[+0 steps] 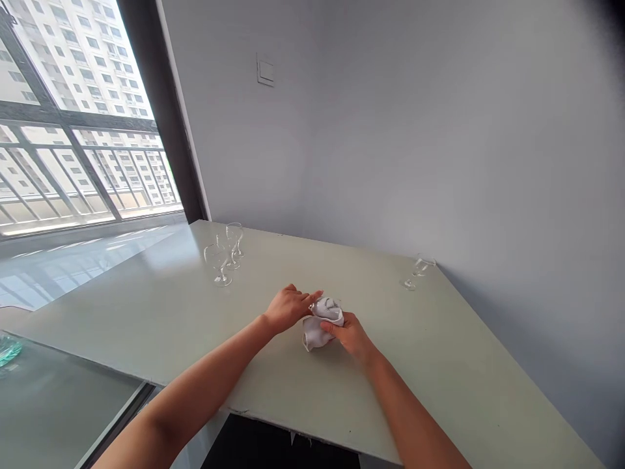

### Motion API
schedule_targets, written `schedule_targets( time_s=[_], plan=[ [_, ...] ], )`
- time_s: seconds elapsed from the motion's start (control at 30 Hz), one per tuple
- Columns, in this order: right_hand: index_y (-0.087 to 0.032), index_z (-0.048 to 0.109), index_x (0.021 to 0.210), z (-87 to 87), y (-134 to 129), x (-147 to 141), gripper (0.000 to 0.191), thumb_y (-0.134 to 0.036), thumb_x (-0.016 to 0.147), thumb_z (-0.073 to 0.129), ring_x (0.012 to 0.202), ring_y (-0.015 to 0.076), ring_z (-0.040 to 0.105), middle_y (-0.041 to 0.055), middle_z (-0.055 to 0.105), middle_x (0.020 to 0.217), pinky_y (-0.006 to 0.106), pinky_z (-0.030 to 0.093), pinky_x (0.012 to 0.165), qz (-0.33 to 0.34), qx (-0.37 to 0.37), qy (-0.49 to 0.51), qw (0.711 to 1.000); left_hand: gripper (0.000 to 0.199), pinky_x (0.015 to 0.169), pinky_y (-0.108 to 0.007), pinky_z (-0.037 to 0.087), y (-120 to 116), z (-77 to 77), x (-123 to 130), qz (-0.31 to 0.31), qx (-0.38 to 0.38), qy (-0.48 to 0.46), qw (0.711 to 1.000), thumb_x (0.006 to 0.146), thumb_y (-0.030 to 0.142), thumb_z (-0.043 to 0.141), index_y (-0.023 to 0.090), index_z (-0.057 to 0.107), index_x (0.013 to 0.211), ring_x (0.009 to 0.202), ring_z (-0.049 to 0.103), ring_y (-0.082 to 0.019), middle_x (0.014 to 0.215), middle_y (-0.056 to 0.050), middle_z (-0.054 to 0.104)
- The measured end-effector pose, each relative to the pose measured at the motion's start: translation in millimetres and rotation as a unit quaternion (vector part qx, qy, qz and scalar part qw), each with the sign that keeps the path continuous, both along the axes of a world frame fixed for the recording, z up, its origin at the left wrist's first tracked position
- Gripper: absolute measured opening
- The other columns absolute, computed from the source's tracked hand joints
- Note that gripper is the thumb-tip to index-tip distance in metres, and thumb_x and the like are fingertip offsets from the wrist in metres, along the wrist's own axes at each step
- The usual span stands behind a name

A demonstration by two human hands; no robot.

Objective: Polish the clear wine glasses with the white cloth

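Over the middle of the table, a white cloth (316, 333) is bunched around a small stemmed glass (330, 303), whose clear bowl shows only in part. My left hand (289, 307) is closed at the glass's left end, where the stem and foot are mostly hidden by the fingers. From the right, my right hand (352, 332) grips the cloth against the bowl, thumb on top. One end of the cloth hangs down below the hands, just above the tabletop or touching it; I cannot tell which.
Several clear stemmed glasses (222, 264) stand grouped at the table's (273, 260) far left. Another glass (420, 266) is near the right back edge by the wall. A glass-topped surface (58, 397) with a greenish glass dish (8, 348) adjoins at lower left.
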State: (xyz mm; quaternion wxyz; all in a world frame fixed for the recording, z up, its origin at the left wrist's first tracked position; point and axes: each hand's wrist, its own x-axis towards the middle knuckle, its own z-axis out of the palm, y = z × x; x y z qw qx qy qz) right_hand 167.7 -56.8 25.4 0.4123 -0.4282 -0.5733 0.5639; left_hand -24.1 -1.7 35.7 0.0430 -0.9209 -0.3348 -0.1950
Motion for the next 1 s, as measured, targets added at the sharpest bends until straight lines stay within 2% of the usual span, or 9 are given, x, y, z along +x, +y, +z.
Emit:
schedule_targets(
  time_s=[0.1, 0.23, 0.33, 0.43, 0.53, 0.7, 0.87, 0.93, 1.0],
  plan=[
    [-0.016, 0.068, 0.079, 11.7, -3.5, 11.7, 0.025, -0.038, 0.067, 0.067, 0.076, 0.0177, 0.055, 0.0021, 0.062, 0.076, 0.030, 0.043, 0.069, 0.067, 0.027, -0.049, 0.996, 0.033, 0.061, -0.024, 0.038, -0.6, 11.4, -6.8, -0.033, -0.220, -0.010, 0.975, 0.082, 0.040, 0.047, 0.023, 0.054, 0.109, 0.060, 0.055, -0.012, 0.067, 0.002, 0.059],
    [-0.014, 0.068, 0.076, 26.4, -9.7, 21.3, 0.023, -0.036, 0.067, 0.067, 0.072, 0.0164, 0.054, 0.0012, 0.062, 0.072, 0.028, 0.042, 0.068, 0.163, 0.004, -0.033, 0.986, 0.034, 0.053, -0.021, 0.039, -3.9, 28.9, -14.4, -0.150, -0.525, 0.027, 0.837, 0.081, 0.048, 0.043, 0.017, 0.058, 0.082, 0.051, 0.051, -0.009, 0.062, 0.002, 0.057],
    [-0.012, 0.068, 0.077, 23.3, -5.7, 19.1, 0.026, -0.037, 0.068, 0.067, 0.068, 0.0159, 0.055, 0.0036, 0.062, 0.071, 0.029, 0.044, 0.064, 0.080, -0.038, 0.037, 0.995, 0.035, 0.060, -0.024, 0.042, -10.0, 31.6, -7.2, -0.103, -0.440, 0.007, 0.892, 0.086, 0.045, 0.036, 0.017, 0.056, 0.088, 0.058, 0.055, -0.012, 0.071, -0.002, 0.061],
    [-0.014, 0.067, 0.078, 12.5, 4.0, 14.2, 0.030, -0.041, 0.066, 0.068, 0.058, 0.0138, 0.053, 0.0033, 0.060, 0.067, 0.027, 0.044, 0.051, -0.057, -0.118, 0.141, 0.981, 0.031, 0.079, -0.035, 0.039, -16.2, 24.8, 8.2, 0.005, -0.119, -0.013, 0.993, 0.087, 0.035, 0.038, 0.017, 0.051, 0.109, 0.079, 0.056, -0.018, 0.081, -0.007, 0.062],
    [-0.016, 0.066, 0.077, 5.2, 9.7, 11.9, 0.029, -0.044, 0.067, 0.066, 0.052, 0.0112, 0.050, 0.0017, 0.058, 0.064, 0.023, 0.041, 0.045, -0.099, -0.164, 0.224, 0.956, 0.035, 0.084, -0.039, 0.034, -16.5, 19.9, 16.8, 0.004, 0.054, 0.023, 0.998, 0.087, 0.032, 0.039, 0.015, 0.048, 0.116, 0.082, 0.053, -0.020, 0.073, -0.008, 0.060],
    [-0.015, 0.066, 0.080, 14.0, -0.3, 12.8, 0.027, -0.038, 0.067, 0.068, 0.057, 0.0126, 0.052, 0.0017, 0.059, 0.066, 0.026, 0.042, 0.051, 0.001, -0.101, 0.146, 0.984, 0.034, 0.062, -0.026, 0.037, -3.9, 35.6, -1.0, -0.011, -0.157, 0.010, 0.988, 0.086, 0.042, 0.037, 0.021, 0.057, 0.103, 0.061, 0.049, -0.014, 0.060, -0.001, 0.055],
    [-0.013, 0.067, 0.074, 26.3, -14.0, 8.2, 0.023, -0.033, 0.064, 0.071, 0.066, 0.0149, 0.053, 0.0010, 0.060, 0.067, 0.028, 0.041, 0.061, 0.109, -0.013, 0.055, 0.992, 0.051, 0.054, -0.025, 0.038, -2.0, 59.7, -25.6, -0.113, -0.532, 0.035, 0.838, 0.087, 0.049, 0.023, 0.014, 0.056, 0.069, 0.049, 0.047, -0.011, 0.053, -0.002, 0.052],
    [-0.013, 0.066, 0.074, 24.1, -13.2, 3.5, 0.024, -0.035, 0.064, 0.070, 0.066, 0.0150, 0.053, 0.0012, 0.060, 0.067, 0.028, 0.042, 0.060, 0.088, -0.024, 0.077, 0.993, 0.047, 0.058, -0.026, 0.039, -9.2, 64.1, -26.6, -0.088, -0.489, 0.051, 0.866, 0.088, 0.046, 0.023, 0.015, 0.056, 0.075, 0.053, 0.050, -0.012, 0.061, -0.003, 0.058],
    [-0.014, 0.066, 0.076, 18.0, -9.3, -1.7, 0.026, -0.037, 0.064, 0.070, 0.062, 0.0142, 0.053, 0.0013, 0.060, 0.067, 0.027, 0.043, 0.056, 0.031, -0.066, 0.131, 0.989, 0.033, 0.066, -0.029, 0.039, -18.3, 63.0, -21.7, -0.027, -0.319, 0.075, 0.944, 0.086, 0.042, 0.033, 0.018, 0.057, 0.089, 0.064, 0.054, -0.015, 0.073, -0.004, 0.062]
  ],
)
